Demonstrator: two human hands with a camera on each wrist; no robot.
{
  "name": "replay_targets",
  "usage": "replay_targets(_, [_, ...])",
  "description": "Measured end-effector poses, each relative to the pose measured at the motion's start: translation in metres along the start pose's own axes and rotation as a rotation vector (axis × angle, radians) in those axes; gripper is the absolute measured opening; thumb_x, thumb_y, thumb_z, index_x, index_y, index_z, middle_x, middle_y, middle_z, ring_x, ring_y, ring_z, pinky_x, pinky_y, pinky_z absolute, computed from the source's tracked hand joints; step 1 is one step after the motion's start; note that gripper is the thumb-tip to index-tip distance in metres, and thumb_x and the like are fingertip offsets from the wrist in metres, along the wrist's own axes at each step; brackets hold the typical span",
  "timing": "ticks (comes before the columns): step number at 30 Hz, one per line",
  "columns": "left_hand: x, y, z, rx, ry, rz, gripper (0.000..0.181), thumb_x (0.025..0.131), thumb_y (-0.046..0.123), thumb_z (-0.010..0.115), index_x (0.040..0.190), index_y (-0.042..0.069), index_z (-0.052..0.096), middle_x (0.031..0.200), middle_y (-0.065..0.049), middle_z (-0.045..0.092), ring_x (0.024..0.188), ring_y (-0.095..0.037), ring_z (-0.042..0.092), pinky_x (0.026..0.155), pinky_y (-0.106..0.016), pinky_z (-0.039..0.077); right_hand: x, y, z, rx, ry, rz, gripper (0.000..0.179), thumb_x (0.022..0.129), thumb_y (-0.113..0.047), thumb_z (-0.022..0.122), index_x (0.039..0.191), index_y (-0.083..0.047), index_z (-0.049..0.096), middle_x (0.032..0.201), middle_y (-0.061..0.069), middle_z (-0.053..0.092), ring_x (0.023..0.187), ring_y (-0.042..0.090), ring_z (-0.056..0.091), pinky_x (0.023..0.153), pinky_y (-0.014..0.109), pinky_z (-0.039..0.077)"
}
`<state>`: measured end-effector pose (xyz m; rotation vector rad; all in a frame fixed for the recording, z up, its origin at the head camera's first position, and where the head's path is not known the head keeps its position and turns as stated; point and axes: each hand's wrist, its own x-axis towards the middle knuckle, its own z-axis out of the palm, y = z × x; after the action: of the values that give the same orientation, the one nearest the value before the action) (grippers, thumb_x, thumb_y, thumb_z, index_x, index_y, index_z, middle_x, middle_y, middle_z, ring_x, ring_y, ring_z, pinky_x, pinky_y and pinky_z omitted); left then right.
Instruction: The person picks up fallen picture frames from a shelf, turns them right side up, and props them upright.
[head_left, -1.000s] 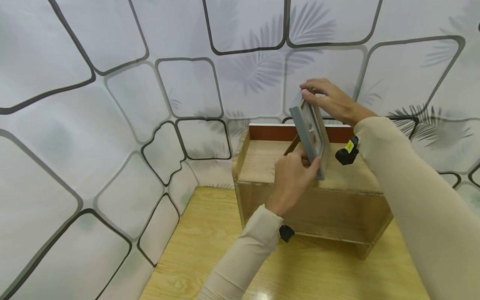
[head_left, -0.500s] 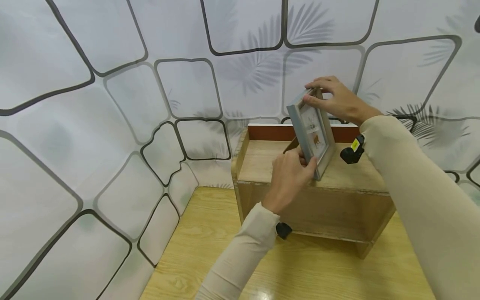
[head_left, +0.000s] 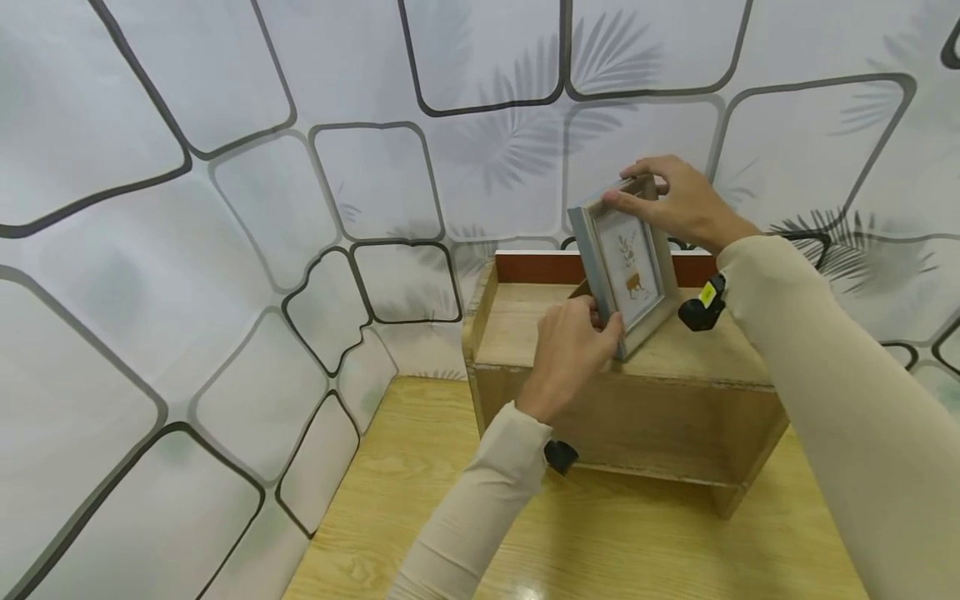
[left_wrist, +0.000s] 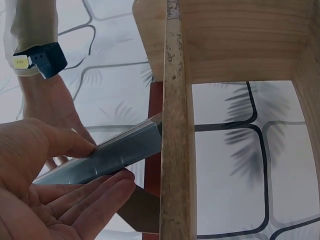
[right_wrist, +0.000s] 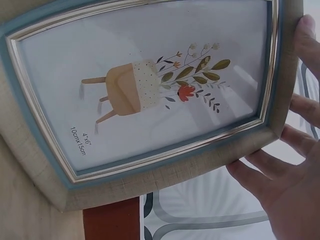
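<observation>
A picture frame [head_left: 630,267] with a pale border and a potted-plant print stands tilted on top of a small wooden shelf [head_left: 697,350]. My left hand [head_left: 573,350] pinches its lower left edge, thumb in front and fingers behind, as the left wrist view also shows. At the top edge, my right hand [head_left: 675,200] grips the frame between thumb and fingers. The right wrist view shows the print [right_wrist: 145,85] close up, with size lettering in one corner. Behind the frame, a brown stand flap [left_wrist: 140,210] sticks out in the left wrist view.
The shelf has a raised left side [head_left: 482,312] and a red-brown back strip [head_left: 536,267]. Under its top is an open compartment [head_left: 622,425]. It stands on a yellow wood-grain surface [head_left: 390,492], against a patterned wall [head_left: 495,183].
Both hands have turned the picture frame so its front faces the head camera more. Its lower edge and my left hand have shifted slightly left.
</observation>
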<state>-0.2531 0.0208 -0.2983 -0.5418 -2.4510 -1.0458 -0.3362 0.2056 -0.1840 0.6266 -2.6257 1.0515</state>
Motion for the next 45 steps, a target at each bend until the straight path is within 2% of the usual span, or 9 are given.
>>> replay_targets(10, [0.002, -0.004, -0.003, 0.003, -0.008, -0.011, 0.022, 0.097, 0.023, 0.068, 0.084, 0.005, 0.069, 0.064, 0.003, 0.063, 0.046, -0.002, 0.046, 0.042, -0.018, 0.036, -0.004, -0.003, -0.003, -0.128, 0.097, 0.042, 0.085, 0.094, -0.061, 0.061, 0.147, 0.004, 0.046, 0.154, 0.027, 0.037, 0.141, 0.045, 0.034, 0.114, 0.062, 0.028])
replay_targets(17, [0.005, -0.005, -0.003, 0.021, 0.005, -0.018, 0.021, 0.098, 0.020, 0.068, 0.104, 0.001, 0.075, 0.089, -0.006, 0.077, 0.076, -0.011, 0.072, 0.068, -0.022, 0.055, -0.012, -0.008, -0.006, -0.189, 0.169, 0.127, 0.090, 0.089, -0.069, 0.060, 0.142, 0.003, 0.053, 0.149, 0.029, 0.040, 0.134, 0.050, 0.039, 0.108, 0.066, 0.031])
replay_targets(22, [0.005, -0.005, -0.005, 0.014, 0.002, -0.018, 0.020, 0.099, 0.018, 0.066, 0.105, 0.001, 0.076, 0.096, -0.009, 0.077, 0.086, -0.016, 0.075, 0.078, -0.027, 0.058, -0.017, -0.007, -0.006, -0.235, 0.225, 0.177, 0.094, 0.086, -0.074, 0.060, 0.139, 0.003, 0.055, 0.143, 0.029, 0.044, 0.125, 0.050, 0.044, 0.102, 0.067, 0.035])
replay_targets(27, [0.007, -0.006, -0.004, 0.003, 0.012, -0.018, 0.018, 0.099, 0.015, 0.066, 0.101, 0.001, 0.076, 0.099, -0.010, 0.077, 0.093, -0.018, 0.074, 0.087, -0.033, 0.057, -0.020, -0.008, -0.007, -0.272, 0.276, 0.207, 0.093, 0.086, -0.075, 0.060, 0.135, 0.004, 0.058, 0.140, 0.029, 0.048, 0.126, 0.049, 0.045, 0.103, 0.068, 0.033])
replay_targets(32, [0.010, -0.009, -0.001, 0.028, 0.037, 0.002, 0.023, 0.099, 0.013, 0.065, 0.078, 0.006, 0.071, 0.094, -0.007, 0.078, 0.092, -0.018, 0.074, 0.084, -0.034, 0.057, -0.023, -0.008, -0.006, -0.307, 0.321, 0.230, 0.094, 0.085, -0.077, 0.058, 0.134, 0.003, 0.059, 0.135, 0.029, 0.050, 0.119, 0.051, 0.048, 0.098, 0.068, 0.037])
replay_targets(37, [0.013, -0.012, 0.002, 0.062, 0.056, 0.031, 0.029, 0.099, 0.012, 0.065, 0.070, 0.010, 0.063, 0.071, -0.001, 0.070, 0.065, -0.010, 0.064, 0.066, -0.028, 0.052, -0.026, -0.008, -0.003, -0.364, 0.374, 0.255, 0.096, 0.085, -0.079, 0.055, 0.133, 0.004, 0.059, 0.133, 0.030, 0.051, 0.107, 0.053, 0.052, 0.090, 0.067, 0.042])
replay_targets(40, [0.016, -0.014, 0.003, 0.078, 0.054, 0.036, 0.026, 0.100, 0.012, 0.064, 0.074, 0.009, 0.066, 0.065, -0.001, 0.064, 0.058, -0.011, 0.057, 0.061, -0.029, 0.048, -0.028, -0.009, -0.001, -0.401, 0.401, 0.267, 0.095, 0.086, -0.079, 0.053, 0.132, 0.004, 0.060, 0.131, 0.031, 0.051, 0.100, 0.052, 0.053, 0.084, 0.066, 0.045])
replay_targets(43, [0.018, -0.014, 0.003, 0.078, 0.055, 0.033, 0.016, 0.100, 0.011, 0.063, 0.093, 0.004, 0.076, 0.080, -0.004, 0.073, 0.069, -0.013, 0.067, 0.070, -0.031, 0.055, -0.030, -0.011, 0.000, -0.425, 0.426, 0.279, 0.094, 0.087, -0.078, 0.052, 0.131, 0.004, 0.061, 0.129, 0.031, 0.052, 0.093, 0.051, 0.054, 0.078, 0.065, 0.046])
replay_targets(45, [0.019, -0.014, 0.004, 0.075, 0.054, 0.023, 0.017, 0.100, 0.011, 0.064, 0.107, 0.002, 0.076, 0.094, -0.007, 0.077, 0.082, -0.016, 0.072, 0.078, -0.035, 0.057, -0.031, -0.012, 0.001, -0.433, 0.440, 0.286, 0.093, 0.087, -0.078, 0.053, 0.131, 0.004, 0.061, 0.129, 0.031, 0.052, 0.090, 0.050, 0.054, 0.077, 0.064, 0.046])
